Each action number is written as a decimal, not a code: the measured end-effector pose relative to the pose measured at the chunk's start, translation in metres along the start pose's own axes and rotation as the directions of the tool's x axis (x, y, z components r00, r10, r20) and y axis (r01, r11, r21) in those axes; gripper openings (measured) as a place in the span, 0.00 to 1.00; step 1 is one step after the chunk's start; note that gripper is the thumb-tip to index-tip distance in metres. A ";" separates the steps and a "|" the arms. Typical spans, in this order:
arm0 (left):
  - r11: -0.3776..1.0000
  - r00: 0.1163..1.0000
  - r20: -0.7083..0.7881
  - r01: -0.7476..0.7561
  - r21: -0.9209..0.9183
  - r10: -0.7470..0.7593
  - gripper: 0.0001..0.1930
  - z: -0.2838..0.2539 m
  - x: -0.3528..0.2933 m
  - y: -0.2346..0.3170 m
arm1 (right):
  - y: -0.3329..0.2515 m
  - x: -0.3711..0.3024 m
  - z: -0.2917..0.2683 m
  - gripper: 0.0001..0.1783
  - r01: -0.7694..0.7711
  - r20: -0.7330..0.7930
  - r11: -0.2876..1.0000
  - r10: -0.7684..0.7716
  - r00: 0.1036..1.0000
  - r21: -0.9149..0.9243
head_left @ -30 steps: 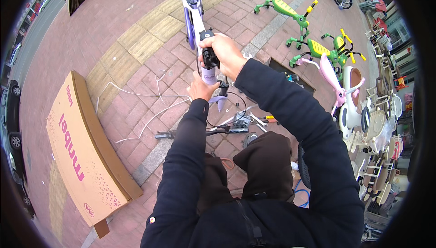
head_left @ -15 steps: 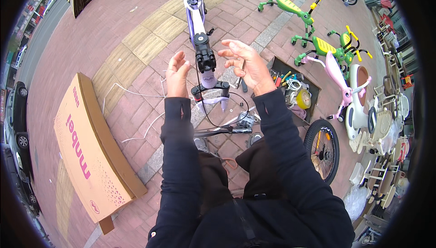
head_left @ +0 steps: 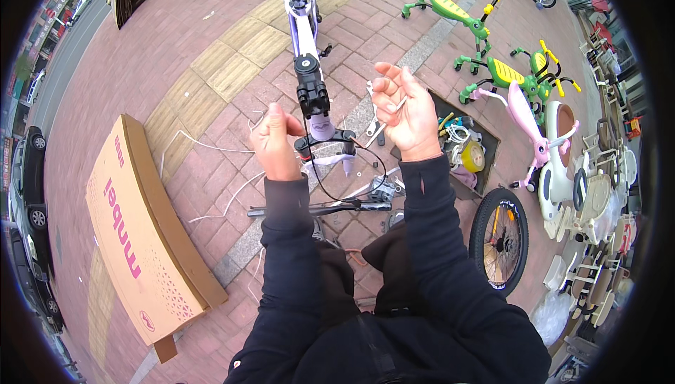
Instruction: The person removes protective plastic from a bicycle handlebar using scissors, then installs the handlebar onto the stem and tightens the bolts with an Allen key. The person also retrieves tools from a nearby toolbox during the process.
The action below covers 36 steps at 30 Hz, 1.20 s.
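Observation:
A white and lilac bicycle frame (head_left: 304, 33) stands in front of me, with a black stem (head_left: 311, 85) at its head and a fork crown (head_left: 325, 144) below. Just left of the stem is my left hand (head_left: 275, 141), its thumb raised and fingers loosely bent, with nothing visible in it. To the right of the stem, palm upturned, my right hand (head_left: 409, 118) has its fingers curled around a slim metal hex key (head_left: 377, 134). A black handlebar (head_left: 330, 208) hangs low near my feet, and a thin black cable (head_left: 314, 173) loops above it.
A toolbox (head_left: 485, 173) with tape and tools sits at right, beside a loose wheel (head_left: 498, 240). Green and pink ride-on toys (head_left: 506, 73) stand farther right. A long cardboard box (head_left: 144, 236) lies at left. White straps (head_left: 211, 146) trail across the paving.
My right hand has moved right, away from the stem, and turned palm up with the hex key. My left hand has come down and nearer me. More of the handlebar's left end shows.

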<state>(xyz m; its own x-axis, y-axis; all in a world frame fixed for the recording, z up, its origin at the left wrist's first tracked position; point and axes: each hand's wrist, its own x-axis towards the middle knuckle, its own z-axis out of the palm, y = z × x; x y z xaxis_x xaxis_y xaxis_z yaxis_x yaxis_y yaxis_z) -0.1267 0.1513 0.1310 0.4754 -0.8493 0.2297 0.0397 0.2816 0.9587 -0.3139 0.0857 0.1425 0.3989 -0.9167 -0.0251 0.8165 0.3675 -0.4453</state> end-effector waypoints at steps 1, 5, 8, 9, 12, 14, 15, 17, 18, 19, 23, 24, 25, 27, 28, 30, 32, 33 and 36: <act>0.997 0.987 0.154 0.029 0.075 -0.040 0.18 0.000 -0.006 0.002 | 0.000 0.001 -0.003 0.23 -0.007 0.024 1.000 0.007 1.000 0.018; 0.980 0.939 0.342 -0.025 0.197 -0.045 0.11 0.007 -0.025 0.009 | 0.011 0.004 -0.014 0.22 0.034 -0.022 0.997 -0.032 0.999 0.068; 0.972 0.856 0.462 0.204 0.113 -0.233 0.09 0.016 -0.033 0.011 | 0.016 0.005 -0.013 0.22 0.014 -0.002 0.995 -0.014 1.000 0.099; 0.956 0.814 0.503 0.266 0.122 -0.291 0.09 0.019 -0.035 0.010 | 0.017 0.005 -0.011 0.21 -0.004 0.065 0.995 -0.003 0.998 0.104; 0.954 0.855 0.427 0.293 0.067 -0.293 0.08 0.027 -0.040 0.007 | 0.018 0.001 0.003 0.16 0.177 -0.188 0.942 -0.235 0.954 -0.284; 0.949 0.890 0.369 0.311 -0.060 -0.268 0.09 0.034 -0.042 0.005 | 0.012 -0.005 0.013 0.16 0.288 -0.060 0.536 -0.540 0.840 -0.793; 0.945 0.903 0.343 0.311 -0.105 -0.259 0.09 0.036 -0.043 0.004 | 0.004 -0.010 0.015 0.18 0.336 0.214 0.116 -0.571 0.793 -0.935; 0.938 0.919 0.312 0.304 -0.169 -0.241 0.09 0.040 -0.042 0.002 | -0.006 -0.016 0.018 0.19 0.495 0.550 -0.240 -0.325 0.770 -0.835; 0.936 0.924 0.315 0.289 -0.201 -0.218 0.09 0.041 -0.042 0.001 | -0.006 -0.019 0.018 0.17 0.538 0.589 -0.250 -0.222 0.777 -0.805; 0.932 0.929 0.312 0.277 -0.234 -0.198 0.09 0.043 -0.040 0.001 | -0.005 -0.021 0.016 0.16 0.572 0.614 -0.246 -0.147 0.776 -0.782; 0.915 0.946 0.298 0.229 -0.333 -0.128 0.09 0.049 -0.037 0.004 | 0.006 -0.021 0.009 0.12 0.642 0.675 -0.227 -0.122 0.728 -0.732; 0.912 0.946 0.289 0.244 -0.331 -0.148 0.09 0.050 -0.036 0.007 | 0.008 -0.018 0.007 0.12 0.660 0.699 -0.240 -0.161 0.696 -0.712; 0.936 0.959 0.266 0.182 -0.300 -0.101 0.09 0.051 -0.038 0.010 | 0.010 -0.016 0.006 0.11 0.652 0.704 -0.270 -0.208 0.679 -0.708; 0.974 0.972 0.228 0.102 -0.201 -0.055 0.10 0.049 -0.038 0.017 | 0.010 -0.012 0.002 0.09 0.632 0.712 -0.329 -0.318 0.626 -0.702; 0.985 0.986 0.150 -0.041 -0.168 0.066 0.12 0.045 -0.038 0.021 | 0.010 -0.010 0.000 0.08 0.590 0.567 -0.099 -0.437 0.698 -0.802; 0.965 0.974 -0.056 -0.227 -0.133 0.221 0.12 0.034 -0.030 0.024 | 0.009 -0.005 -0.004 0.07 0.447 0.209 0.385 -0.523 0.827 -0.807; 0.967 0.970 -0.148 -0.214 -0.135 0.194 0.13 0.020 -0.012 0.021 | 0.004 0.000 -0.007 0.11 0.456 0.120 0.600 -0.514 0.849 -0.658; 0.973 0.960 -0.227 -0.195 -0.124 0.163 0.13 0.015 -0.004 0.016 | 0.002 0.002 -0.006 0.12 0.462 0.077 0.671 -0.520 0.851 -0.580; 0.984 0.979 -0.203 -0.052 -0.169 0.017 0.14 0.007 0.015 -0.002 | -0.001 0.006 0.006 0.12 0.454 0.033 0.647 -0.553 0.833 -0.612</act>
<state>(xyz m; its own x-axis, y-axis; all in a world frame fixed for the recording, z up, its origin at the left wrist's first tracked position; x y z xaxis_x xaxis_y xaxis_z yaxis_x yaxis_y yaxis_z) -0.1261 0.1347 0.1335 0.6448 -0.7359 0.2068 0.1630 0.3967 0.9033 -0.3095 0.0807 0.1482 -0.1054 -0.9612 0.2548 0.4540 -0.2745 -0.8477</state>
